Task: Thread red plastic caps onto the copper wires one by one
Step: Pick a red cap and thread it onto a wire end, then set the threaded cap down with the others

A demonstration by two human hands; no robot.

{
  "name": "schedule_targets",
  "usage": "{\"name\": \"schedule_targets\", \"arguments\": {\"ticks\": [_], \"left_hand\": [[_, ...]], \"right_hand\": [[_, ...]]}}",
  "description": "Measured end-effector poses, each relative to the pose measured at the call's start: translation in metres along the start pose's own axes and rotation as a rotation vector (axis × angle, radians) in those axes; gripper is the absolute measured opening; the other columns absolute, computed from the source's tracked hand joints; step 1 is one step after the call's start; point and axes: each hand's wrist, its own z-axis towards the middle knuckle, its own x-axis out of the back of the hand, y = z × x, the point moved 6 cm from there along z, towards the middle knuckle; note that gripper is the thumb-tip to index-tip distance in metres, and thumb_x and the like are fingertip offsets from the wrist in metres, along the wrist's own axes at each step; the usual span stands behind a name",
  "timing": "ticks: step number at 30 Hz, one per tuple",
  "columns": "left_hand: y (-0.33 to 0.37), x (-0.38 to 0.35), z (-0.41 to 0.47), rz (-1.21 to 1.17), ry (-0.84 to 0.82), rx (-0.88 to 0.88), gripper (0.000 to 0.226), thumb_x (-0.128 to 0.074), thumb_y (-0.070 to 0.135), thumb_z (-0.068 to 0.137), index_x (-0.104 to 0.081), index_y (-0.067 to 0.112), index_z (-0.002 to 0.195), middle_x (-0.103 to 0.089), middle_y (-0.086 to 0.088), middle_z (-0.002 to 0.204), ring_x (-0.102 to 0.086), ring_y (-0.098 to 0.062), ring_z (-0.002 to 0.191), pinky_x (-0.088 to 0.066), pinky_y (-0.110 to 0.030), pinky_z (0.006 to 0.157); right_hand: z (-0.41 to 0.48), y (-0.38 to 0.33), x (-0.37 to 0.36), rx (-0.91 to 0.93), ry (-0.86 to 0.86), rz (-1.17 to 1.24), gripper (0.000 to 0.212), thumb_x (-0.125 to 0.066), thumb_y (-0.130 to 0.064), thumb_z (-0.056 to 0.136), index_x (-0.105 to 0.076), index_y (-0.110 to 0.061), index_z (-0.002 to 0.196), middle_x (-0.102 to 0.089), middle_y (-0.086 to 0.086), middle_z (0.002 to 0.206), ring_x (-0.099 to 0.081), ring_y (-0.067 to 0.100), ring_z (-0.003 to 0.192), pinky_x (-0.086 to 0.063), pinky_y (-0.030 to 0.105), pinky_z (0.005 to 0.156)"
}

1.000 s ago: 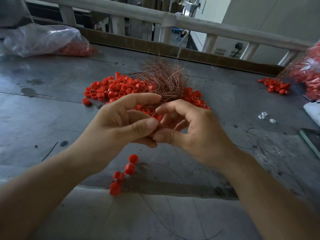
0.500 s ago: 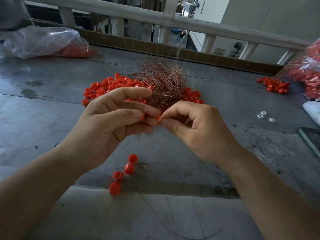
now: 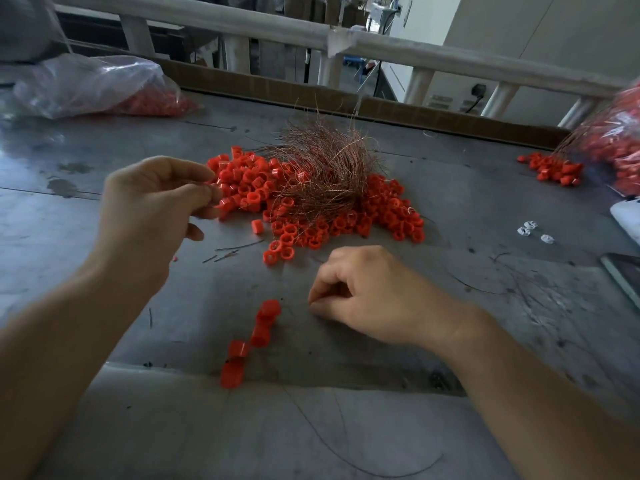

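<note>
A heap of red plastic caps (image 3: 311, 209) lies mid-table with a tuft of copper wires (image 3: 325, 164) on top. My left hand (image 3: 156, 209) hovers at the heap's left edge, thumb and forefinger pinching a red cap (image 3: 216, 184). My right hand (image 3: 367, 296) rests low on the table, its curled fingers pinching one thin copper wire (image 3: 346, 441) that loops toward the near edge. Just left of that hand, several threaded caps (image 3: 258, 336) lie in a short row on the same wire.
A clear bag of red caps (image 3: 100, 86) lies far left. Another bag (image 3: 620, 143) with a small heap of caps (image 3: 554, 168) sits far right. White bits (image 3: 530, 228) and a dark flat object (image 3: 623, 275) lie right. A railing (image 3: 346, 39) borders the back.
My hands, joined in front of the heap before, have parted. The left went up-left to the heap; the right dropped toward the threaded row, which has one more cap at its top.
</note>
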Motion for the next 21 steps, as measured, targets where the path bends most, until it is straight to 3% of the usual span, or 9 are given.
{"name": "schedule_targets", "arguments": {"ticks": [3, 6, 12, 18, 21], "left_hand": [[-0.002, 0.001, 0.006, 0.364, 0.050, -0.116, 0.023, -0.064, 0.003, 0.080, -0.066, 0.026, 0.081, -0.063, 0.008, 0.072, -0.057, -0.007, 0.060, -0.044, -0.018, 0.055], [-0.005, -0.004, 0.008, 0.696, 0.041, -0.195, 0.029, -0.064, 0.006, 0.079, -0.067, 0.014, 0.107, -0.063, -0.006, 0.095, -0.054, -0.020, 0.080, -0.036, -0.023, 0.072], [-0.015, -0.020, 0.011, 0.941, -0.082, -0.218, 0.031, -0.067, 0.017, 0.081, -0.065, 0.012, 0.111, -0.057, -0.017, 0.114, -0.053, -0.034, 0.102, -0.038, -0.033, 0.081], [-0.013, -0.021, 0.011, 0.921, -0.065, -0.281, 0.014, -0.068, 0.012, 0.079, -0.068, 0.013, 0.094, -0.065, -0.013, 0.098, -0.056, -0.030, 0.090, -0.034, -0.029, 0.070], [-0.011, -0.019, 0.006, 0.590, -0.100, -0.166, 0.015, -0.072, 0.006, 0.073, -0.066, 0.019, 0.077, -0.068, -0.006, 0.080, -0.058, -0.019, 0.071, -0.041, -0.026, 0.063]], "right_hand": [[-0.003, 0.004, 0.002, -0.040, -0.067, 0.025, 0.012, -0.063, -0.033, 0.083, -0.069, -0.024, 0.088, -0.052, -0.018, 0.075, -0.051, -0.001, 0.074, -0.039, 0.011, 0.067], [-0.006, 0.006, 0.008, -0.052, -0.069, 0.061, 0.016, -0.063, -0.039, 0.082, -0.069, -0.026, 0.090, -0.060, -0.015, 0.081, -0.055, -0.003, 0.077, -0.042, 0.008, 0.065], [-0.007, 0.010, 0.022, -0.064, 0.013, 0.096, 0.013, -0.065, -0.037, 0.081, -0.069, -0.026, 0.087, -0.063, -0.016, 0.080, -0.055, -0.006, 0.071, -0.043, 0.005, 0.067], [-0.008, 0.011, 0.021, -0.074, 0.011, 0.085, 0.013, -0.064, -0.036, 0.082, -0.069, -0.025, 0.088, -0.063, -0.015, 0.081, -0.056, -0.005, 0.071, -0.042, 0.004, 0.066], [-0.006, 0.017, 0.025, -0.102, 0.074, 0.063, 0.013, -0.063, -0.036, 0.083, -0.070, -0.024, 0.086, -0.063, -0.015, 0.078, -0.056, -0.003, 0.072, -0.043, 0.008, 0.064]]}}
